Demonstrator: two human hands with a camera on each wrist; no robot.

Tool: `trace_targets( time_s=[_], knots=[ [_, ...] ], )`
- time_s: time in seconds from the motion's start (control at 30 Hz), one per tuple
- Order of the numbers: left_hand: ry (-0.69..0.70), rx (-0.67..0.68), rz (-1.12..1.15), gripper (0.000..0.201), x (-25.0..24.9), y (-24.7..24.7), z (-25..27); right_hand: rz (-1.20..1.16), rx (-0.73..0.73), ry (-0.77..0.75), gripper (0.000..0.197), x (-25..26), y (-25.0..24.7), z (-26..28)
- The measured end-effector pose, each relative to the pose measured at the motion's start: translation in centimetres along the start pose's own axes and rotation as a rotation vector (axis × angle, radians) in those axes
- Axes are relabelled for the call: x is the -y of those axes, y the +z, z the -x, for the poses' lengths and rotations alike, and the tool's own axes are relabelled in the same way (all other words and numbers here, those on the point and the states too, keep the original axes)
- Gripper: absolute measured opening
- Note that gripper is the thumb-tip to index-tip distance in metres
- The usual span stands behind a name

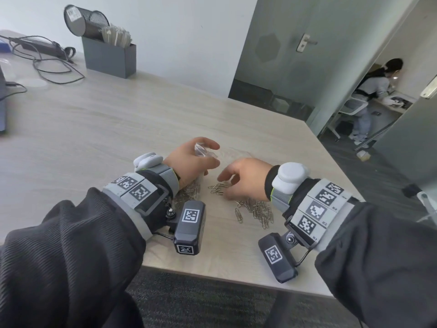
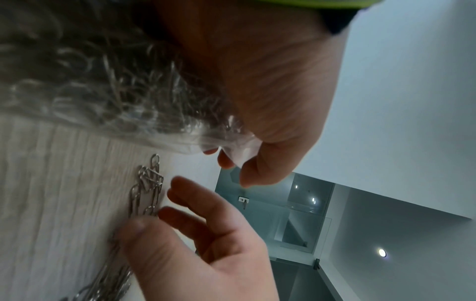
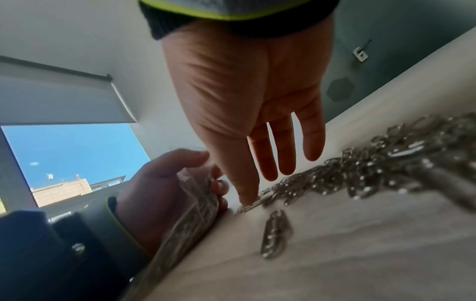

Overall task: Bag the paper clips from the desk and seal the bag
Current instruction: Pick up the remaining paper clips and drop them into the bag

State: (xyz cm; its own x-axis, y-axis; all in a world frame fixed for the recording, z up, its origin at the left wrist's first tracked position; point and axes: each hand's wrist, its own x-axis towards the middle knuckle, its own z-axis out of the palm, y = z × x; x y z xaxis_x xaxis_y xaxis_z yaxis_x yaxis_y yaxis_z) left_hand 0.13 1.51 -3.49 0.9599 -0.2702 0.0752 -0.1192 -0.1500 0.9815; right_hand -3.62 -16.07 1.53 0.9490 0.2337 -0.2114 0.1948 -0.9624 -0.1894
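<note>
A clear plastic bag [image 1: 205, 151] with several paper clips inside lies partly on the desk, and my left hand [image 1: 203, 159] grips its upper end. In the left wrist view the bag [image 2: 154, 106] bulges with clips below my left hand [image 2: 273, 132]. Loose silver paper clips [image 1: 259, 210] lie in a pile on the wooden desk [image 1: 118, 129], with a small cluster [image 1: 216, 188] between my hands. My right hand [image 1: 228, 183] reaches down over that cluster, fingers straight, thumb tip touching the clips [image 3: 257, 201]. The right wrist view shows my right hand [image 3: 262, 175], the bag [image 3: 195, 213] and the pile [image 3: 386, 163].
A grey box [image 1: 110, 58] with a tipped black mesh cup [image 1: 84, 21] stands at the far left of the desk, beside cables [image 1: 42, 58]. The desk's right edge runs close to my right wrist. A person [image 1: 369, 95] stands beyond the open glass door.
</note>
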Motion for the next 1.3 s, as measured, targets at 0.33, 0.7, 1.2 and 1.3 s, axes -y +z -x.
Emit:
trace_targets(
  time_s=[0.33, 0.7, 1.2, 1.3],
  knots=[
    [-0.01, 0.016, -0.007, 0.045, -0.3, 0.1, 0.2, 0.103, 0.039, -0.114, 0.022, 0.9, 0.4, -1.4],
    [-0.012, 0.046, -0.038, 0.045, -0.5, 0.1, 0.6, 0.218, 0.068, 0.009, 0.013, 0.2, 0.0, 0.1],
    [0.03, 0.182, -0.121, 0.053, 0.0, 0.2, 0.5, -0.255, -0.298, 0.014, 0.013, -2.4, -0.7, 0.6],
    [0.05, 0.206, -0.153, 0.059, -0.1, 0.3, 0.5, -0.412, -0.391, -0.063, 0.008, -1.3, -0.9, 0.5]
  ],
)
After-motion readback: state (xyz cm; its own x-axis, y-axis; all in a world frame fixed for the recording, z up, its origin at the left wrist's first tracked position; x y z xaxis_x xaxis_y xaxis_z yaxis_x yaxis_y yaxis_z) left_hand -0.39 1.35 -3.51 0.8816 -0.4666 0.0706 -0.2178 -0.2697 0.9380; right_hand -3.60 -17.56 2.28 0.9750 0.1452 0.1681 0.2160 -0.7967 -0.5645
